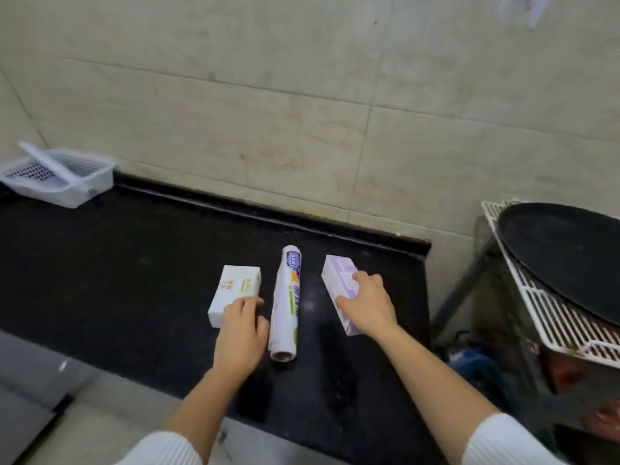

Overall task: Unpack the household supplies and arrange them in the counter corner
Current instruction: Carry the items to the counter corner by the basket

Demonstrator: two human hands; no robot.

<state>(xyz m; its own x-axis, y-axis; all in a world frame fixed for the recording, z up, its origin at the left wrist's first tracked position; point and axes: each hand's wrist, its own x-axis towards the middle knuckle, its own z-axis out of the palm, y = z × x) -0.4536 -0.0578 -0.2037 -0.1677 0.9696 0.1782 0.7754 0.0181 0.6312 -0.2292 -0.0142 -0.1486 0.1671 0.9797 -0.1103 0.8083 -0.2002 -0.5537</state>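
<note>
1. Head view looks down on a black desk (134, 280) set against a tiled wall (268, 112).
2. At the far left, a white basket (63, 177) sits on the desk by the wall, with a flat white piece leaning across it.
3. Near the desk's right end, three supplies lie side by side, apart from one another, each with its long side running away from the person.
4. Leftmost is a white box (236, 286) with orange and green print on top.
5. The left hand (240, 333) rests on the near end of the white box, fingers laid flat over its top and thumb between box and roll; it is not closed around the box.
6. In the middle lies a roll (287, 303) in a printed wrapper, its open core end facing the person, just beside the left thumb.
7. Next comes a purple box (339, 280), angled slightly.
8. The right hand (367, 305) covers the near half of the purple box, fingers spread over its top and thumb on its left side.
9. Both arms wear white sleeves (503, 441).
10. At the far right, off the desk, a white wire rack (550, 317) carries a round black pan (567, 253).
</note>
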